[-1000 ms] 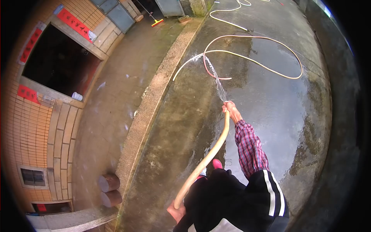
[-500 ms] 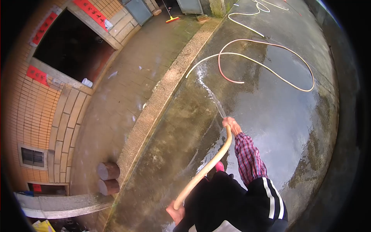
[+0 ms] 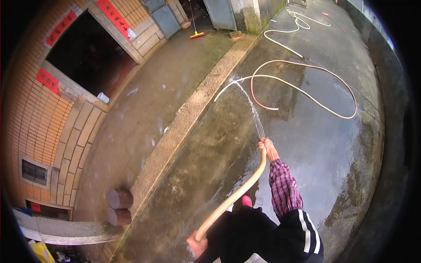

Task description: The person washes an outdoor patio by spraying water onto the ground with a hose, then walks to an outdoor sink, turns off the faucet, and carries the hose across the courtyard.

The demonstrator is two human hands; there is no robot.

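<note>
A thick cream-coloured hose [image 3: 234, 197] curves up from the lower left to the middle of the view. My right hand [image 3: 268, 147] is closed round its outlet end, and water [image 3: 255, 111] sprays from there toward the raised ledge. Lower down, my left hand [image 3: 198, 245] grips the same hose near my body. A plaid sleeve covers my right forearm. On the wet concrete ahead lies a thinner loose hose [image 3: 324, 69] in a wide loop, apart from both hands.
A speckled stone ledge [image 3: 193, 109] runs diagonally on the left. Two round stumps [image 3: 119, 199] stand beside it. A yellow and red push broom [image 3: 197, 35] is near the blue doors. Another coiled hose [image 3: 294, 23] lies at the back, and a wall bounds the right side.
My view has tilted up slightly, showing more of the far yard. My right hand and the water jet have shifted a little right, and the jet reaches up to the ledge.
</note>
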